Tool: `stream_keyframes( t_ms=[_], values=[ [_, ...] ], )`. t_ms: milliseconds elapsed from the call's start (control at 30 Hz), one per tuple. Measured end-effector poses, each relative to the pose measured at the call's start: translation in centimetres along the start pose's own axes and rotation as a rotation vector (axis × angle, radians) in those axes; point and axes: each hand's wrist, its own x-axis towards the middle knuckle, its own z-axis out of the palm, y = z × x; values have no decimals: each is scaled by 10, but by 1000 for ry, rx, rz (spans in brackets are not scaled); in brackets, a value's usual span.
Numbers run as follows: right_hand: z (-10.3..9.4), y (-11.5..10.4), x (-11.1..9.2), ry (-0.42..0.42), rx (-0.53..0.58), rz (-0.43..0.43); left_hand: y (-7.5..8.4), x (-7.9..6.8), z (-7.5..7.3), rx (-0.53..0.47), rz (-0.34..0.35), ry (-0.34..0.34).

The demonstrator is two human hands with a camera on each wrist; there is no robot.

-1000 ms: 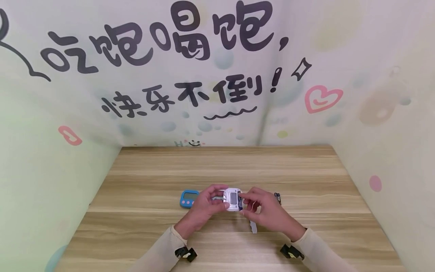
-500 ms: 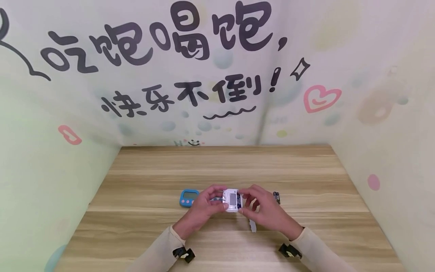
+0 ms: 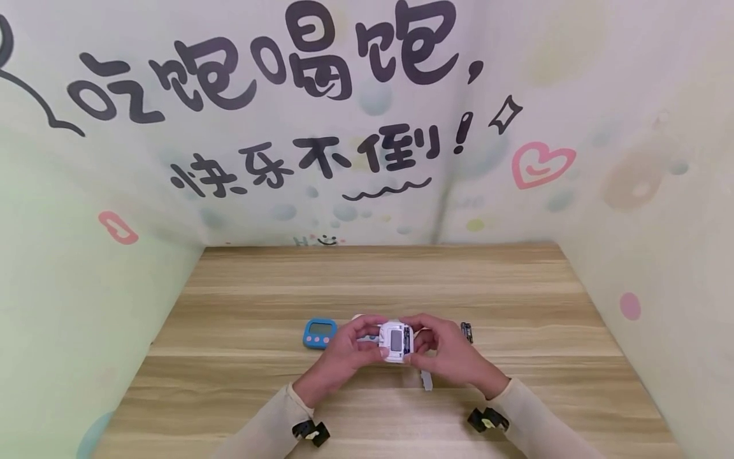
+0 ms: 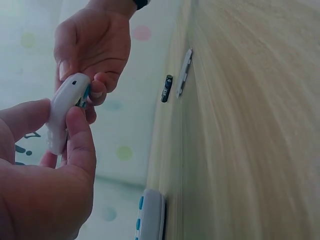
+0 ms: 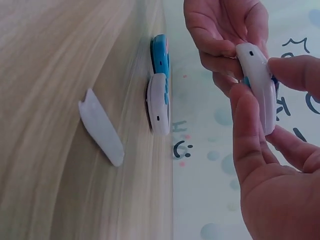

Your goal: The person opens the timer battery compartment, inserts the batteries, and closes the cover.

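A white digital timer [image 3: 395, 342] is held above the table, its back turned up and a battery slot along its right side uncovered. Dark batteries [image 3: 408, 340] lie in that slot. My left hand [image 3: 346, 349] grips the timer's left side between thumb and fingers. On the opposite side, my right hand [image 3: 450, 352] holds it by the upper and lower right edges. The left wrist view shows the white timer [image 4: 67, 107] edge-on, with the fingers of both hands around it. A loose white battery cover [image 5: 101, 129] lies on the table below, partly hidden by the right hand in the head view.
A blue timer [image 3: 320, 333] lies on the table left of the hands. Beside it is a second white timer [image 5: 159, 104], mostly hidden behind my left hand in the head view. Loose batteries [image 3: 467, 332] rest behind my right hand. Patterned walls [image 3: 367, 217] enclose the table [image 3: 378, 280].
The right index finger has moved off the batteries to the timer's upper edge, and the right hand now grips its side. The timer has shifted slightly right and nearer.
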Motion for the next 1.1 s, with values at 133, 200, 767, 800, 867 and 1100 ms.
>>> stream_keyframes(
  t_ms=[133, 200, 767, 800, 867, 1100],
  values=[
    [-2, 1, 0, 11, 38, 5, 0, 1, 3, 2, 0, 14],
    [-2, 2, 0, 13, 65, 18, 0, 1, 4, 9, -6, 24],
    [-7, 6, 0, 3, 91, 122, -5, 4, 7, 36, -2, 48],
    [-8, 7, 0, 3, 68, 120, -5, 4, 7, 39, -5, 52],
    [-8, 9, 0, 5, 28, 108, -5, 6, 7, 43, -12, 60],
    [-13, 16, -5, 9, -39, 76, -7, 7, 3, 11, -36, 90]
  ],
)
